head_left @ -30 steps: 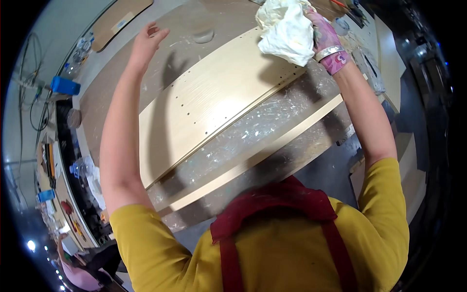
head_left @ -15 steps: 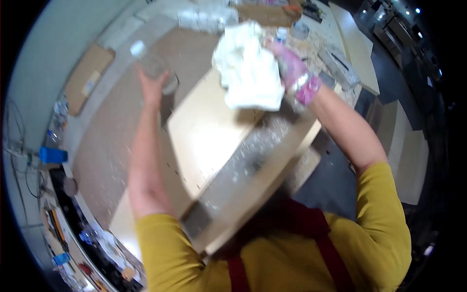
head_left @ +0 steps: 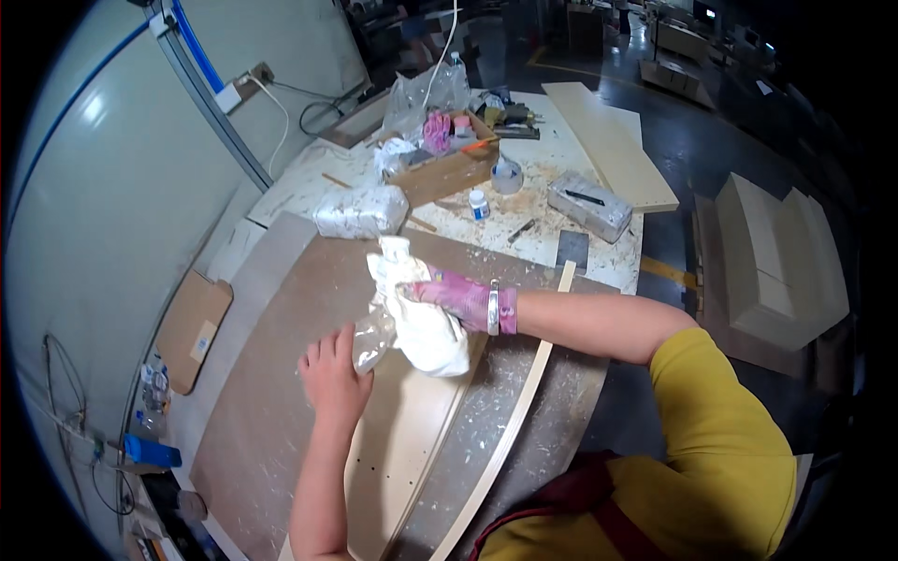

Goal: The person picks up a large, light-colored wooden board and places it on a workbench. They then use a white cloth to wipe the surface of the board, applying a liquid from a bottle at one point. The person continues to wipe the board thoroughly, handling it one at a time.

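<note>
My left hand point(head_left: 339, 374) is wrapped round a clear plastic bottle point(head_left: 372, 342), which lies tilted with its upper end against a bunched white cloth point(head_left: 426, 335). The cloth covers the bottle's mouth, so I cannot see the cap. In a pink stained glove, my right hand point(head_left: 458, 297) grips the cloth from the right side. Both hands hover over a pale wooden panel point(head_left: 398, 444) with small dark holes. To the right of that panel, a long narrow wooden strip point(head_left: 513, 421) runs along the brown work surface point(head_left: 267, 374).
Beyond my hands stand a small white bottle point(head_left: 479, 205), a plastic-wrapped bundle point(head_left: 360, 213) and a box point(head_left: 444, 176) of odds and ends. A wrapped block point(head_left: 589, 208) with a dark tool on top lies farther right, near a long board point(head_left: 613, 154). Flat cardboard point(head_left: 194, 329) lies by the wall.
The bottle and the cloth were apart and now meet; my left hand came right and tipped the bottle. The head view has swung up, showing more of the far table.
</note>
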Available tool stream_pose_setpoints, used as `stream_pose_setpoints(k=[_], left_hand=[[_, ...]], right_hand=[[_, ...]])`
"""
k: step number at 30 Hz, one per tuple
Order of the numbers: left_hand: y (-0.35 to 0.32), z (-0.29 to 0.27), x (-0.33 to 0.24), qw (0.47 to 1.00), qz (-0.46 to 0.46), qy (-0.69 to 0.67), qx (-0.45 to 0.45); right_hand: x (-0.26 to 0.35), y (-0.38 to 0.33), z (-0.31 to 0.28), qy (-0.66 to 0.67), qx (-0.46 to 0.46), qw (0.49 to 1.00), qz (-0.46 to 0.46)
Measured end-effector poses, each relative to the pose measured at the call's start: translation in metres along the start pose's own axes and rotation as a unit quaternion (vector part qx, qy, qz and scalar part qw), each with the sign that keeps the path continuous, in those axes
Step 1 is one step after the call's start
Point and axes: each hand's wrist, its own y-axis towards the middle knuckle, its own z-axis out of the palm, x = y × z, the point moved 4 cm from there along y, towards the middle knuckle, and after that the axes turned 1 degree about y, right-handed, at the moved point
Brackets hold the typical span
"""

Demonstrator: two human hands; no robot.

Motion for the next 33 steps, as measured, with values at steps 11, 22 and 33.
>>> stream_pose_setpoints(k=[11, 22, 33], left_hand=[[0.024, -0.073, -0.03, 0.973, 0.132, 0.187, 0.038], [0.039, -0.103, -0.022, 0.954, 0.146, 0.258, 0.049], [0.045, -0.112, -0.023, 0.947, 0.176, 0.266, 0.036]], right_hand=[[0.002, -0.003, 0.001, 0.103, -0.025, 0.991, 0.076], [-0.003, -0.006, -0.01, 0.103, -0.081, 0.987, 0.094], [-0.011, 0.008, -0.01, 0.255, 0.021, 0.951, 0.173]])
